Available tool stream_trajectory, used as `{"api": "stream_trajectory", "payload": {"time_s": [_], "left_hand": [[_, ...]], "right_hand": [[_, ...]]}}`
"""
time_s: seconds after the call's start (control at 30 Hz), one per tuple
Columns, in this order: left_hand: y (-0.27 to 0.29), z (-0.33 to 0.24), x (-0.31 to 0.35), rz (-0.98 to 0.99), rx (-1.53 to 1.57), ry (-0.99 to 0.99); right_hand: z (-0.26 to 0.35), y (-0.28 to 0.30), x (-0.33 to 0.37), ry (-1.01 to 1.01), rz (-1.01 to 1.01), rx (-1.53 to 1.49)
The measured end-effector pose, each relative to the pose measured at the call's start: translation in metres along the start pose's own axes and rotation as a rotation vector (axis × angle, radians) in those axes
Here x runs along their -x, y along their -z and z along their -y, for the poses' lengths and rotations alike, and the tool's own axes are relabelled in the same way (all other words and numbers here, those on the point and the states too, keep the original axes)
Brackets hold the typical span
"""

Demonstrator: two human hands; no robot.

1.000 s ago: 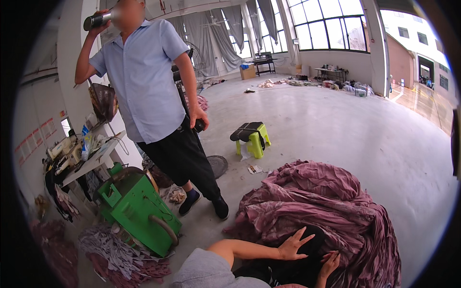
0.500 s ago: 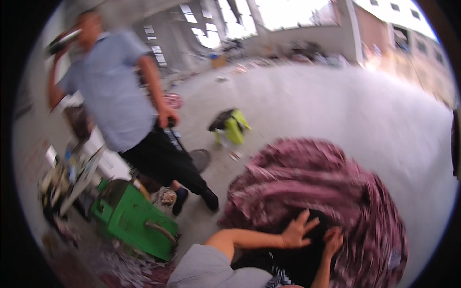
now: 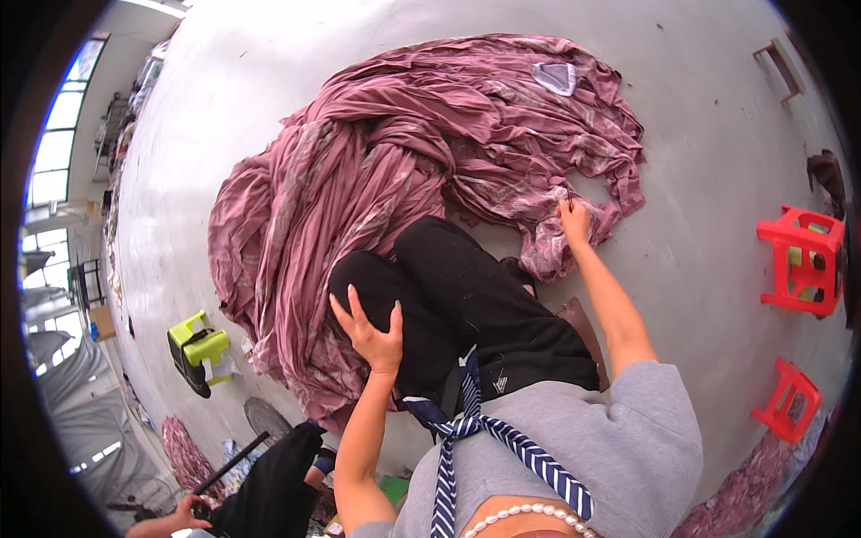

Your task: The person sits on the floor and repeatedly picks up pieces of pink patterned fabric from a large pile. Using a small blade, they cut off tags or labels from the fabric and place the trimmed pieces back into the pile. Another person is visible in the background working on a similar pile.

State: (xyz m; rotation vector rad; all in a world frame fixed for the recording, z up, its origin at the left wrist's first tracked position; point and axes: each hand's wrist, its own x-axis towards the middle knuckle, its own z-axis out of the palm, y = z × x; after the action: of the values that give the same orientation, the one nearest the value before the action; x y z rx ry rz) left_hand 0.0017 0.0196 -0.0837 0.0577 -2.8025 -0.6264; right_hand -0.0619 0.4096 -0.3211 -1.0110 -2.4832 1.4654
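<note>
In the head view, the right hand [image 3: 574, 221] reaches out at arm's length and its grip is closed on the ragged edge of a big heap of purple cloth [image 3: 421, 143], the fingers pinching a bunched fold where the cloth meets the bare grey floor [image 3: 717, 179]. The rest of the cloth spreads away from that grip, up and to the left, in long twisted folds, and wraps round the far side of the person's black trousers [image 3: 466, 296]; a small pale patch [image 3: 556, 77] lies on the heap well beyond the grip. The left hand [image 3: 369, 330] rests flat on the left knee with fingers spread, its grip wide open and holding nothing. A striped blue tie [image 3: 484, 439] hangs from the grey top, near that hand. To the right of the right-hand grip, well apart, stand two red stools [image 3: 801, 260]; far to the left of the left hand stands a yellow-green stool [image 3: 199, 345], and another person's hand [image 3: 184, 516] shows at the lower edge. To handle the cloth well, I judge the right-hand grip should take a full fold rather than loose threads and draw it low along the floor, so the twisted folds unwind instead of snagging under the legs.
</note>
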Motion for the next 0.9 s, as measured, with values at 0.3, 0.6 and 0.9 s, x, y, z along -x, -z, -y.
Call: {"api": "stream_trajectory", "payload": {"time_s": [0.3, 0.6, 0.9], "left_hand": [[-0.001, 0.018, -0.008, 0.070, 0.016, 0.027], [-0.002, 0.012, -0.023, 0.092, -0.020, 0.085], [-0.010, 0.008, -0.033, 0.076, -0.037, 0.087]], "right_hand": [[0.015, -0.030, -0.123, 0.097, -0.257, 0.192], [-0.035, -0.018, -0.056, 0.044, 0.322, 0.644], [-0.022, 0.010, 0.022, -0.320, 0.312, -0.337]]}}
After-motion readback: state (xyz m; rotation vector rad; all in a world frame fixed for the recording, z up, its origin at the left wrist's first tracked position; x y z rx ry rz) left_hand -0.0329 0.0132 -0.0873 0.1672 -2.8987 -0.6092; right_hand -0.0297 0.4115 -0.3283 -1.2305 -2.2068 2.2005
